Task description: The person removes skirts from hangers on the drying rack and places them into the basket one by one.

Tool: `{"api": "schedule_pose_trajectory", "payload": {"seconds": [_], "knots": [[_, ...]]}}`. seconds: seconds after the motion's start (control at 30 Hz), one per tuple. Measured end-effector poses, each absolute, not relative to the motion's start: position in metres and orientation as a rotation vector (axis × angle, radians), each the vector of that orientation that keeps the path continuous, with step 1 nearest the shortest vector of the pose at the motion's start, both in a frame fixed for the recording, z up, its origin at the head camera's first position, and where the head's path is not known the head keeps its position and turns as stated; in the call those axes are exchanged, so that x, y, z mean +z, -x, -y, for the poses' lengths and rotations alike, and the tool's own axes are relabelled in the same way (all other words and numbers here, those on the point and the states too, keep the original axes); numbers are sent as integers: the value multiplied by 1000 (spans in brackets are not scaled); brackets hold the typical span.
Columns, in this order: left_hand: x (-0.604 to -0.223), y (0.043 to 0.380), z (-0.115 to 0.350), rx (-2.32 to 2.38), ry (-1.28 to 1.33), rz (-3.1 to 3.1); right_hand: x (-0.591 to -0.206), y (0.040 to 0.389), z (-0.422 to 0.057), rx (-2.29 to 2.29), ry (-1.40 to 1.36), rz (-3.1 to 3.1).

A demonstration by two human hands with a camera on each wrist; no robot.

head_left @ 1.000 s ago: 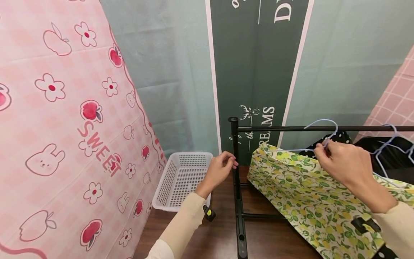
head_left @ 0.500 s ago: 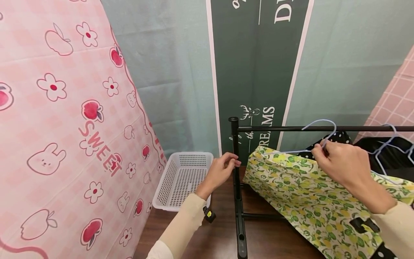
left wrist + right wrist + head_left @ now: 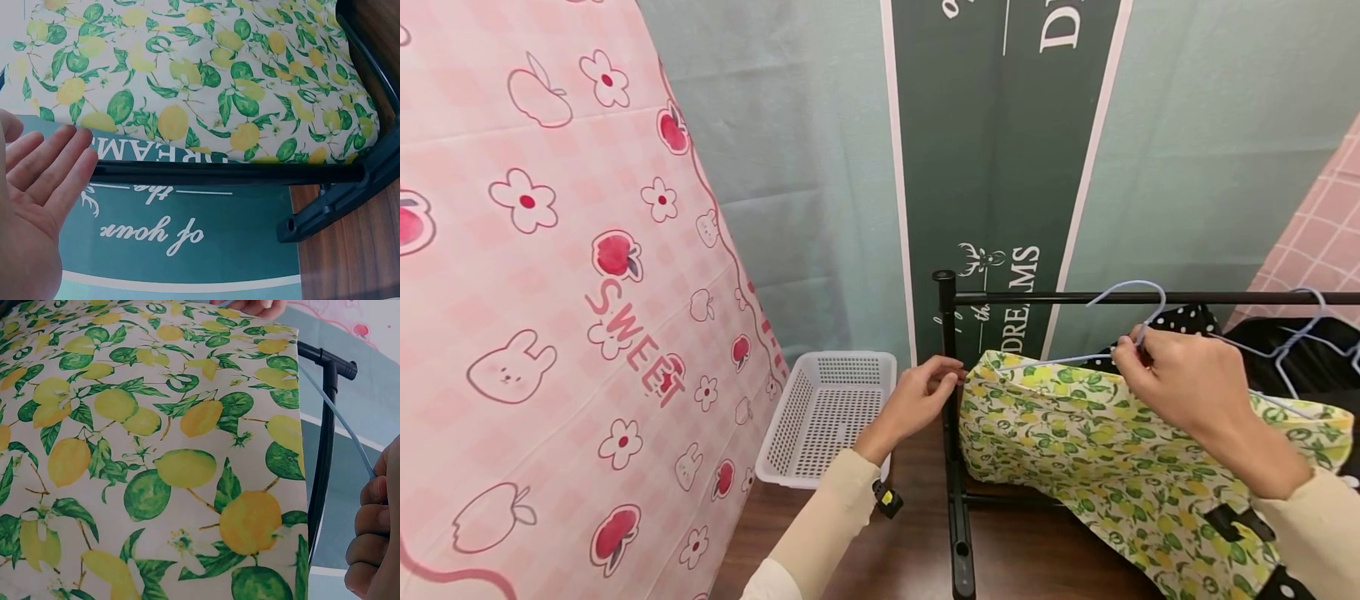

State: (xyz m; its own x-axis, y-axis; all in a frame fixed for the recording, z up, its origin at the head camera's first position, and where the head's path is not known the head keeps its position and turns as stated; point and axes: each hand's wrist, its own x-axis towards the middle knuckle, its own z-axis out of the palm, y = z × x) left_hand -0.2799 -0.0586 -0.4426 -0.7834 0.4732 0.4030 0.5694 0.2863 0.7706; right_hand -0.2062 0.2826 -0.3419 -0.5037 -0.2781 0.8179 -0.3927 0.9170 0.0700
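My right hand (image 3: 1195, 387) grips a light blue clothes hanger (image 3: 1060, 361) just under its hook, which overlaps the rack's rail in the head view. A lemon-print garment (image 3: 1075, 425) hangs on that hanger, its upper edge spread along the arms. At the garment's upper left corner is my left hand (image 3: 913, 404), its fingertips right at the cloth beside the rack post. The left wrist view shows its fingers (image 3: 53, 153) fairly straight, palm exposed. Curled fingers of the right hand (image 3: 375, 531) show at the right of the right wrist view.
The black clothes rack (image 3: 1037, 297) has an upright post (image 3: 957, 467) between my hands. More hangers (image 3: 1307, 321) hang to the right with a dark garment (image 3: 1262, 337) and a polka-dot one (image 3: 1195, 319). A white perforated basket (image 3: 853, 367) stands on the wooden floor (image 3: 917, 533) at left.
The right hand has moved slightly left with the hanger and garment, bringing the garment's corner to the post. My left hand has shifted a little right, to that corner.
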Motion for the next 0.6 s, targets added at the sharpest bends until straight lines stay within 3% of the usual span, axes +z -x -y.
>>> {"api": "schedule_pose_trajectory", "payload": {"seconds": [0.6], "knots": [[-434, 272, 53, -1484, 1073, 2429, -332, 205, -272, 178, -535, 2074]]}}
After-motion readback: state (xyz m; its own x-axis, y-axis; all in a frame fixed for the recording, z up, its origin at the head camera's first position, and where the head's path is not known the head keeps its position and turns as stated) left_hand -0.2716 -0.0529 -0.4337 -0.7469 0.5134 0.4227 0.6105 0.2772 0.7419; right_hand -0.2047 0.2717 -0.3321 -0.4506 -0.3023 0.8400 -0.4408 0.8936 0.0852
